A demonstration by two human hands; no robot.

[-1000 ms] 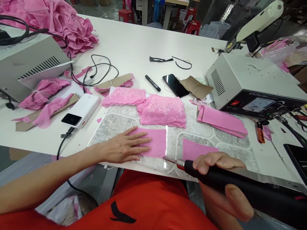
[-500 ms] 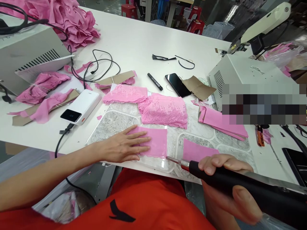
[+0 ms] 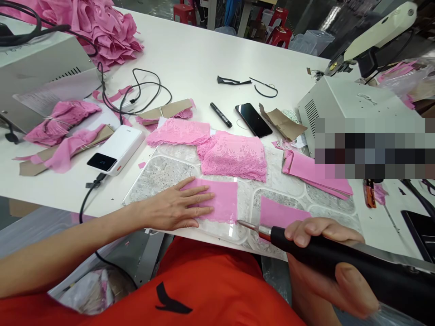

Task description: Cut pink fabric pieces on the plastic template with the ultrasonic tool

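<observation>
My left hand (image 3: 181,206) lies flat with its fingers spread on a pink fabric piece (image 3: 224,199), which rests on a marbled, glossy mat (image 3: 170,170). In my right hand (image 3: 326,253) is a thick, black-handled tool (image 3: 306,246) with a narrow metal tip. That tip is at the lower right corner of the fabric under my left hand. A second pink piece (image 3: 282,212) lies to the right, partly covered by the tool and my fingers. Beyond my left hand sit pink lace pieces (image 3: 234,156) in a stack, with more lace (image 3: 180,132) beside them.
A white power bank (image 3: 117,149) with a black cable stands at left. Behind the lace are a marker (image 3: 220,115), a phone (image 3: 253,120) and brown paper (image 3: 285,124). Folded pink fabric (image 3: 316,174) lies right, near a grey machine box (image 3: 335,106). Another box (image 3: 44,68) stands at left.
Both hands and the tool stay almost in place on the fabric. The whole view has shifted very slightly. The brown paper by the phone looks a little more lifted at its edge.
</observation>
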